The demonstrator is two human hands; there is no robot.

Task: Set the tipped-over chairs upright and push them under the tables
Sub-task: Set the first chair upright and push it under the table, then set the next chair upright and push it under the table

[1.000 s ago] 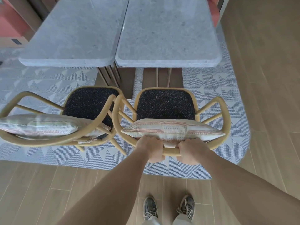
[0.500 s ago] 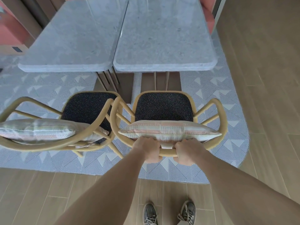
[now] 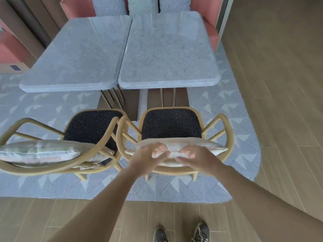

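A pale rug [image 3: 227, 105] with a triangle pattern lies on wood-plank floor under two grey speckled stone tables [image 3: 167, 49] set edge to edge. Before the tables stand two upright bentwood chairs, left chair [image 3: 92, 126] and right chair [image 3: 171, 123], dark seats short of the tabletops, armrests nearly touching. At the right chair's back, over its striped cushion [image 3: 206, 147], the left hand [image 3: 148, 157] and right hand [image 3: 201, 158] hover with fingers spread, gripping nothing.
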